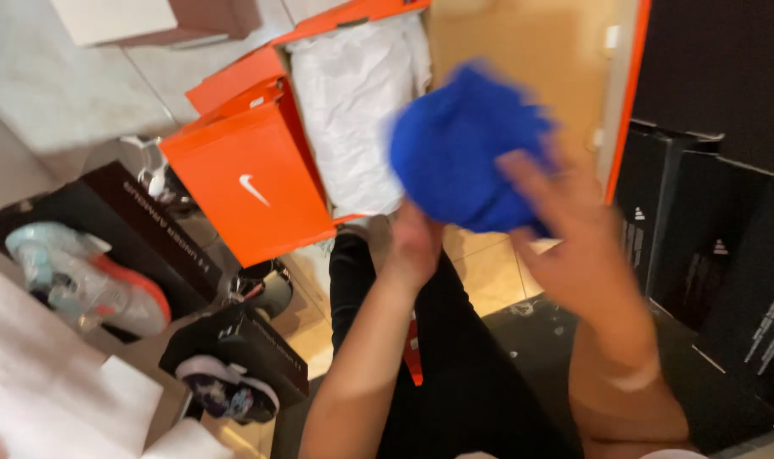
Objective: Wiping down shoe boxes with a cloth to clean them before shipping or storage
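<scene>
Head view. A blurred blue cloth (467, 149) is held above the lap, before an open orange shoebox (251, 174). The right hand (574, 229) clasps its lower right edge; the left hand (414, 242) sits just beneath, its grip indistinct.

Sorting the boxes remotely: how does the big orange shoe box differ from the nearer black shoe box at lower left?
The orange cardboard shoe box is larger and holds crumpled white tissue paper, with no shoe visible; the small black shoe box holds a dark patterned sneaker. The orange one lies farther from the person, the black one nearer. Both are open.
</scene>
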